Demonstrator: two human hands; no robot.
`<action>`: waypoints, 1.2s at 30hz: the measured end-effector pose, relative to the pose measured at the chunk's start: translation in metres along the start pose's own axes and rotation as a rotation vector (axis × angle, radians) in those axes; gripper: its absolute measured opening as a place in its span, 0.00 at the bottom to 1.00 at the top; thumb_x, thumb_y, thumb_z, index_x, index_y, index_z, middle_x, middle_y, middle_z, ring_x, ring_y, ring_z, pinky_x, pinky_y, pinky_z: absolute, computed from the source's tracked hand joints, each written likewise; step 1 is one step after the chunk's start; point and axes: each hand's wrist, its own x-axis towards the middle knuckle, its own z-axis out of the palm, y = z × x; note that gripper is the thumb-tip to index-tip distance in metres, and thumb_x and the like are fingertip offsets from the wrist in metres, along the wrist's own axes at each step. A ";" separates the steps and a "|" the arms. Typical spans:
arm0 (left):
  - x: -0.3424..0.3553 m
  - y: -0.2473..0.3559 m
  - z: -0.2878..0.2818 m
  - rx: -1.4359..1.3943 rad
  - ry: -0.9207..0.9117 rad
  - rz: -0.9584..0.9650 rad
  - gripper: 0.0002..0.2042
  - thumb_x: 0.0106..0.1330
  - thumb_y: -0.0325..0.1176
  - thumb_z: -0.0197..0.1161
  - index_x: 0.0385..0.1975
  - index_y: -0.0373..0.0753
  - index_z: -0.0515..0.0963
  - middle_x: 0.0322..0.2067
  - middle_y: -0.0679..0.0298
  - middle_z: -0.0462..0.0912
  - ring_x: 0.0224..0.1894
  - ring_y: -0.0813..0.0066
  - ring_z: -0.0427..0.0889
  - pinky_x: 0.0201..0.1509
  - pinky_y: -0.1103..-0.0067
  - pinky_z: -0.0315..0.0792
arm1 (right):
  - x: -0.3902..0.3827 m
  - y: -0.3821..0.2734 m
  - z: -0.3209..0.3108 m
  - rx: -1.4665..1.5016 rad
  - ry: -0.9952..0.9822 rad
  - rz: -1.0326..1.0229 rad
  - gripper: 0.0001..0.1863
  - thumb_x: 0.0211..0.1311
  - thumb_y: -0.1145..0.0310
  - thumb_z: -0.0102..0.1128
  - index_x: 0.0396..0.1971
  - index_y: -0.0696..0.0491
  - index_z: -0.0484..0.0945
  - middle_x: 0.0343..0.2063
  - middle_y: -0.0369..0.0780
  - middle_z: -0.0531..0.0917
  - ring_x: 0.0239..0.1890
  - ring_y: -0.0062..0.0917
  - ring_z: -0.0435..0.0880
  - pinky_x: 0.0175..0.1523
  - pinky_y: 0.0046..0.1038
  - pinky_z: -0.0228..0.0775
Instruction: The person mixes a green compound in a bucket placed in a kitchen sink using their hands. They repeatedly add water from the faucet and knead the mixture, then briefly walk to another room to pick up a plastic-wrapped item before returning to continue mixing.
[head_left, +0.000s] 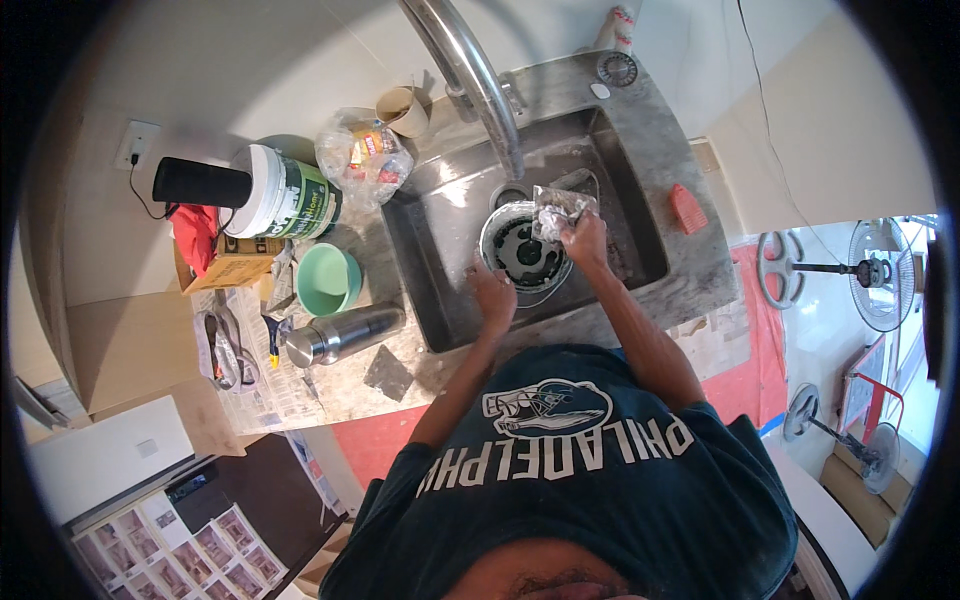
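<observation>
A person bends over a steel sink (640,235), both bare hands down in the basin. The right hand (585,238) is closed on a crumpled grey-white wad (562,208), pressing it against the far rim of a round metal bowl (523,250) that sits on the sink floor just below the curved tap (478,75). The left hand (493,292) curls over the bowl's near rim, fingers bent around the edge. The bowl's inside looks dark and wet; what it holds beyond that cannot be told.

On the sink's right ledge lies a small red scrubber (687,208). To the left, the stone counter (400,378) is crowded: a pale green bowl (328,278), seemingly empty, stands just beside the sink; a steel flask (345,333) lies on its side near it. Behind them a white tub with a green label (290,195) lies tipped over, a black cylinder (200,183) at its lid end. A clear plastic bag (362,152) holding colourful packets sits by the tub, and a paper cup (405,110), tipped with its mouth showing, rests near the tap's base. A cardboard box (232,262) with red cloth (195,232) above it and sheets of newspaper (250,370) fill the counter's left end.
</observation>
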 end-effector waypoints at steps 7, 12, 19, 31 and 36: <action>0.004 -0.013 0.018 -0.085 0.126 0.143 0.31 0.59 0.23 0.49 0.65 0.30 0.53 0.59 0.36 0.61 0.63 0.36 0.58 0.67 0.55 0.53 | -0.003 -0.005 -0.036 0.211 0.097 0.047 0.24 0.53 0.68 0.65 0.47 0.66 0.71 0.32 0.57 0.82 0.40 0.50 0.84 0.42 0.39 0.76; 0.002 -0.017 0.020 -0.083 0.095 0.156 0.32 0.58 0.22 0.49 0.66 0.27 0.52 0.61 0.37 0.61 0.66 0.40 0.57 0.70 0.59 0.52 | 0.002 -0.002 -0.015 0.040 -0.010 0.070 0.25 0.54 0.66 0.65 0.47 0.67 0.70 0.35 0.58 0.81 0.41 0.53 0.82 0.44 0.40 0.75; 0.005 -0.018 0.018 -0.084 0.098 0.130 0.30 0.58 0.20 0.48 0.64 0.28 0.55 0.59 0.36 0.64 0.64 0.40 0.61 0.67 0.62 0.56 | 0.020 -0.046 0.004 -0.068 -0.162 0.054 0.25 0.53 0.68 0.65 0.47 0.68 0.71 0.32 0.57 0.82 0.40 0.51 0.82 0.45 0.43 0.75; 0.009 -0.020 0.014 -0.082 0.069 0.155 0.30 0.58 0.19 0.48 0.64 0.29 0.54 0.57 0.37 0.66 0.61 0.41 0.65 0.65 0.61 0.60 | 0.037 -0.037 0.047 -0.188 -0.451 -0.104 0.31 0.53 0.58 0.66 0.54 0.60 0.71 0.44 0.56 0.80 0.49 0.50 0.78 0.55 0.42 0.70; 0.006 -0.016 0.011 -0.155 0.023 0.173 0.31 0.57 0.17 0.47 0.65 0.30 0.54 0.58 0.39 0.66 0.62 0.42 0.64 0.66 0.62 0.58 | 0.073 -0.052 0.017 -0.101 -0.603 0.025 0.27 0.54 0.61 0.64 0.54 0.54 0.73 0.49 0.52 0.79 0.52 0.46 0.78 0.58 0.41 0.69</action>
